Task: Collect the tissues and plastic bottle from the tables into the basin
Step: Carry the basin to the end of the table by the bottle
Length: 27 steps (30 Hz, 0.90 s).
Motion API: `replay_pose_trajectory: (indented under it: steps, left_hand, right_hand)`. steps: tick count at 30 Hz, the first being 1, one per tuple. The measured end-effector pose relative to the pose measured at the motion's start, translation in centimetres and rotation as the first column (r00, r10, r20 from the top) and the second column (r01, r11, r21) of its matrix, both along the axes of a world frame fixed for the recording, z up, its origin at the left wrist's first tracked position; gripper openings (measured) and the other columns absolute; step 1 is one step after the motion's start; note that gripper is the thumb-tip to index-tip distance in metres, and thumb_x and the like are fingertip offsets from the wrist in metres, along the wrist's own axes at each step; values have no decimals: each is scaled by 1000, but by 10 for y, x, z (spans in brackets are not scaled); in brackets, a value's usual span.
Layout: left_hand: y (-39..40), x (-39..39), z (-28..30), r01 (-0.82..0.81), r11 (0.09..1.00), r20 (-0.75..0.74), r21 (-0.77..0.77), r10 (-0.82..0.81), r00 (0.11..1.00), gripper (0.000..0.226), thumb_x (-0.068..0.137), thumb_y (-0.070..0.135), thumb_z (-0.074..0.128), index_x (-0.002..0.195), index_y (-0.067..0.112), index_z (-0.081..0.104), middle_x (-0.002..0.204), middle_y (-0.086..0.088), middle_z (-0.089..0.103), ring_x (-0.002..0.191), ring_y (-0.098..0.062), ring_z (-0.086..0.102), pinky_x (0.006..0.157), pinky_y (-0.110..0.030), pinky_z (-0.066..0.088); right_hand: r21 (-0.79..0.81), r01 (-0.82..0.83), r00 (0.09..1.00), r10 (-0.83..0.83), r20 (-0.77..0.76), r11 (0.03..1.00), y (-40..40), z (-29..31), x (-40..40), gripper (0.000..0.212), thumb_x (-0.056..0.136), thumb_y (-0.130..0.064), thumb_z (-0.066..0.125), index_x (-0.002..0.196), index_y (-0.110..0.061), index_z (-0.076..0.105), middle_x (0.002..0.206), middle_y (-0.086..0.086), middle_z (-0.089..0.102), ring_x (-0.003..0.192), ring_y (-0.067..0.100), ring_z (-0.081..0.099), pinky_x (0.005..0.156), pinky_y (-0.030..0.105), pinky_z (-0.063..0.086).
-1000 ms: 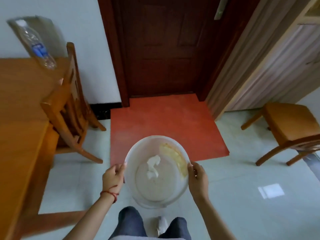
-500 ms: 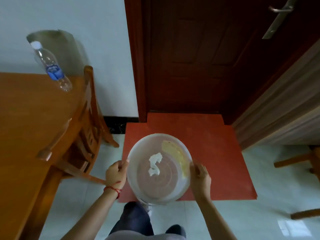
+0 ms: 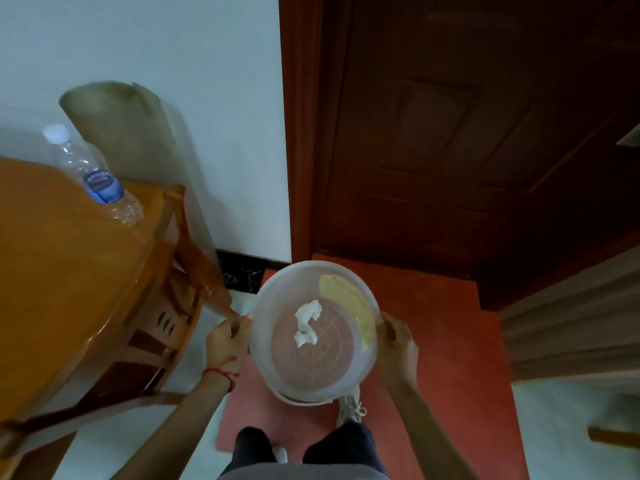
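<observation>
I hold a round translucent white basin [image 3: 263,344] at waist height over the red mat. My left hand [image 3: 227,341] grips its left rim and my right hand [image 3: 398,344] grips its right rim. A crumpled white tissue [image 3: 306,322] lies in the middle of the basin, and a yellowish patch [image 3: 348,301] shows on its far right wall. A clear plastic bottle [image 3: 95,176] with a white cap and blue label stands on the wooden table [image 3: 62,271] at the left, near the table's far right corner, well up and left of my left hand.
A wooden chair [image 3: 187,271] is tucked against the table's right edge, close to my left hand. A rolled translucent sheet [image 3: 138,140] leans on the white wall behind the bottle. A dark wooden door [image 3: 467,133] is straight ahead. A red mat [image 3: 450,358] lies underfoot.
I have walked forward toward the door and the table; the bottle and table corner now appear closer and lower in view. Both hands keep the same grip on the basin.
</observation>
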<state>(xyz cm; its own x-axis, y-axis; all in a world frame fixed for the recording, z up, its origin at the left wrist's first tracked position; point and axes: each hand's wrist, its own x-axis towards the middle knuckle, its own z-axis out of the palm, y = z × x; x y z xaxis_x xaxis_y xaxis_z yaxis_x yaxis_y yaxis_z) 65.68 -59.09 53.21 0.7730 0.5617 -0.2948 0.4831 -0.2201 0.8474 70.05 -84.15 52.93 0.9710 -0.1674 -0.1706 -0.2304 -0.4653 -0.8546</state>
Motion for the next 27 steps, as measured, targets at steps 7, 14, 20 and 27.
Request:
replay_pose_trajectory:
  steps: [7,14,20,27]
  left_hand:
    - [-27,57,-2,-222,975,14,18,222,975,38,85,36,53,64,7,63,63,-21,62,63,-37,57,65,-47,49]
    - [-35,82,4,-389,921,-27,37,390,921,31,88,32,51,69,12,66,65,-14,64,65,-32,60,68,-44,53]
    - [-13,94,-7,-496,868,-70,-1,495,866,30,87,38,49,73,17,66,73,-12,66,71,-30,61,74,-48,54]
    - [16,121,-7,-568,823,-103,-2,564,819,29,88,36,48,74,16,65,73,-11,65,72,-29,60,71,-39,50]
  right_hand:
    - [-45,-245,970,244,-17,969,-10,5,114,34,88,-33,46,111,-14,63,110,6,66,100,19,58,83,29,41]
    - [-67,-429,903,428,-25,901,10,8,191,28,92,-26,50,115,-15,61,119,11,63,105,27,60,90,41,47]
    - [-80,-532,847,529,-57,843,55,-2,232,28,92,-23,50,116,-14,61,119,12,63,104,28,61,87,36,47]
    - [-75,-601,799,597,-74,796,99,-6,273,26,91,-22,52,114,-15,62,120,11,63,107,27,59,90,39,47]
